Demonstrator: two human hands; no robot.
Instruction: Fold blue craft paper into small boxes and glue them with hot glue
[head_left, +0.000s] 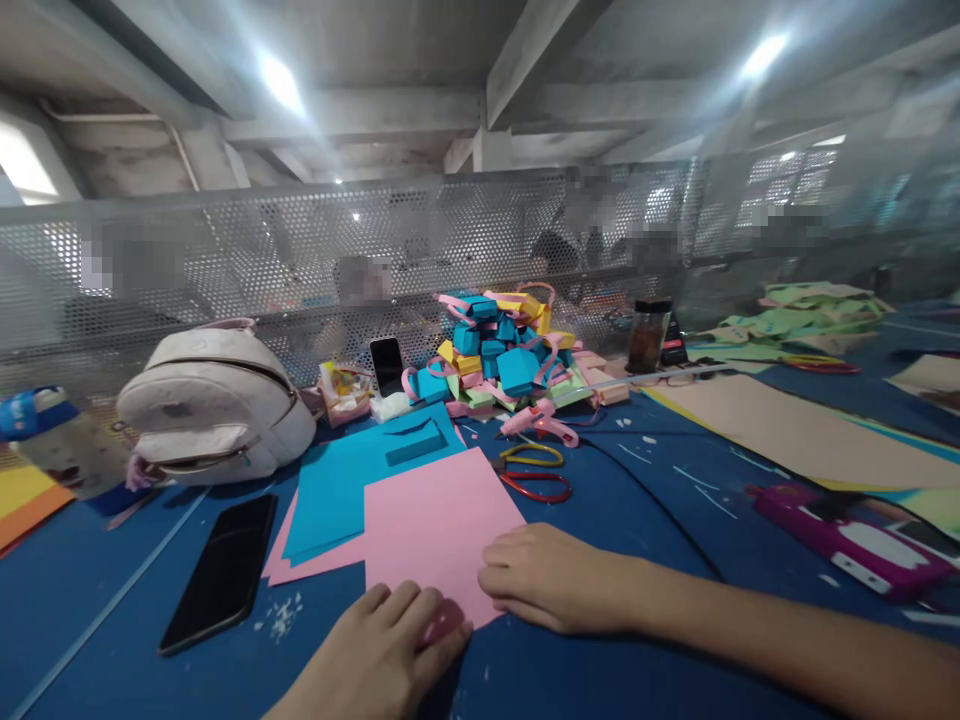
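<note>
A sheet of pink paper (439, 515) lies on the blue table in front of me, overlapping a stack of blue paper (330, 500). My left hand (386, 645) is at its near edge, with the fingers curled over the sheet and the thumb along the edge. On the sheet's right edge, my right hand (544, 578) has its fingers bent and held together on the paper. Just beyond are scissors (536, 485) with one yellow and one red handle loop, and a pink glue gun (540, 422). A folded blue paper piece (415, 442) rests on the stack.
A heap of blue and yellow paper boxes (495, 350) stands at the back. To the left are a white backpack (217, 405), a bottle (71, 450) and a black phone (225, 570). Rightward lie a purple device (847, 540), large beige sheets (810, 425) and a black cable (660, 505).
</note>
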